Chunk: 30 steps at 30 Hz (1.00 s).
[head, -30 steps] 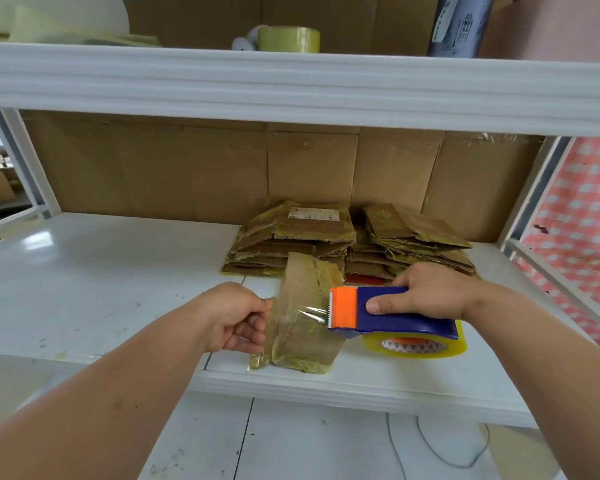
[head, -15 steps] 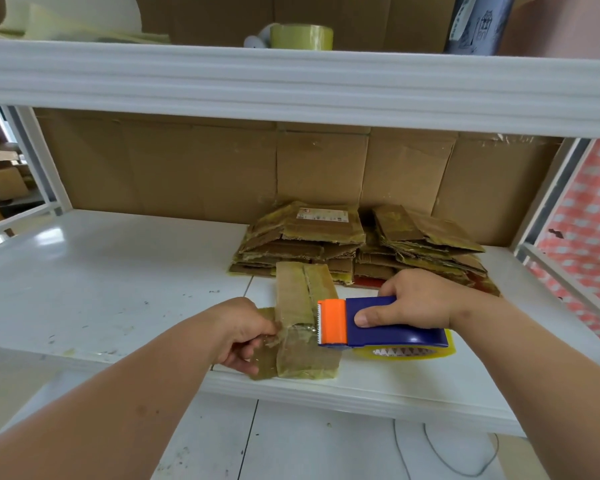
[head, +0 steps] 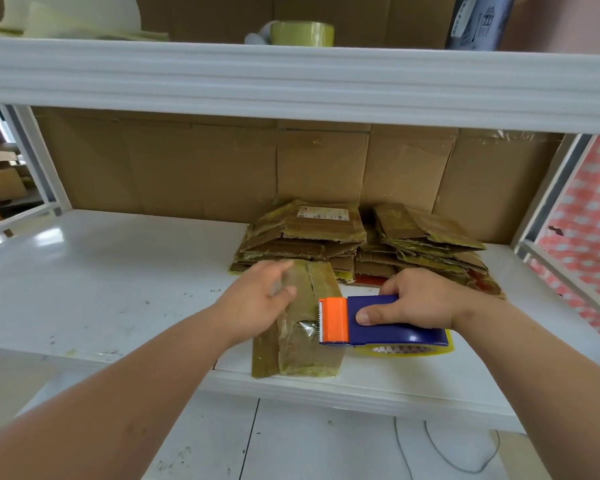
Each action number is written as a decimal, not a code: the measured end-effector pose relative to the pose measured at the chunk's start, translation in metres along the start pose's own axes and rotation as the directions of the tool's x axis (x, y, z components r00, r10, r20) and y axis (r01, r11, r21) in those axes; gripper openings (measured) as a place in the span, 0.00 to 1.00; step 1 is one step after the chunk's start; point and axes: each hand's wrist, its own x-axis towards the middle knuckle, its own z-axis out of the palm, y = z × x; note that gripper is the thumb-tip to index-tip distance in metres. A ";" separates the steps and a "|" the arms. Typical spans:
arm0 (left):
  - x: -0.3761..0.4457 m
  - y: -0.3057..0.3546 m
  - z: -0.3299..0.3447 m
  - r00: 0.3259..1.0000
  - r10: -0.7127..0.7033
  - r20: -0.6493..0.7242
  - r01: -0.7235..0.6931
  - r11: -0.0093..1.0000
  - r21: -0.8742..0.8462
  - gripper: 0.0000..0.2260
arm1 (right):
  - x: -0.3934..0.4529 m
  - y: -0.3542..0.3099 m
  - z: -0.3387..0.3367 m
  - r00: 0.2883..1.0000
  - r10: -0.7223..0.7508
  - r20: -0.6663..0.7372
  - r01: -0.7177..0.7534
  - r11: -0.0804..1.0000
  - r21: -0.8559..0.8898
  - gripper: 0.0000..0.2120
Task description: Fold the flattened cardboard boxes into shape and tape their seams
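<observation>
A: Where is the box now, and what do the hands do?

B: The small box (head: 300, 327) lies on the white shelf (head: 101, 282), near its front edge, between the two hands. The right hand (head: 418, 299) grips the blue and orange tape dispenser (head: 378, 322), and its toothed edge touches the right side of the box. The left hand (head: 257, 299) is spread flat on the top of the box and grasps nothing; it is a little blurred.

A: How should this step be done well?

B: I think the tape is on the seam and must now be cut and pressed. The flat hand should rub the strip from the middle outward so no bubble stays. The dispenser should tilt so that the teeth bite the tape, with a short pull away to the right.

A: What is around, and what can disturb?

B: Just behind lie two stacks of flattened boxes (head: 302, 237), close to the knuckles. A spare tape roll (head: 302, 33) stands on the upper shelf. The box sits close to the shelf edge, so a hard pull could slide it off.
</observation>
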 end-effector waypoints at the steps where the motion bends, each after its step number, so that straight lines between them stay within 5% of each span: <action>1: 0.003 0.005 0.000 0.991 0.072 0.115 -0.083 0.992 0.092 0.26 | 0.000 0.001 0.000 1.000 -0.002 -0.004 0.002 1.000 0.006 0.36; 3: 0.008 0.005 0.005 0.935 0.056 0.351 -0.165 0.943 0.289 0.30 | -0.001 0.003 0.001 1.000 -0.007 -0.019 0.007 1.000 0.017 0.37; 5: 0.011 -0.004 0.011 0.903 0.019 0.429 -0.187 0.917 0.353 0.31 | -0.003 0.006 0.002 0.999 -0.001 -0.033 0.002 1.000 0.030 0.37; 13: 0.006 -0.024 0.012 0.905 0.003 0.425 -0.164 0.925 0.343 0.38 | -0.003 0.010 -0.002 1.000 -0.006 -0.013 0.007 0.997 0.076 0.35; 30: 0.006 -0.021 0.026 0.933 0.022 0.360 -0.105 0.971 0.215 0.36 | 0.001 0.038 -0.034 1.000 0.004 -0.019 -0.003 0.999 0.046 0.30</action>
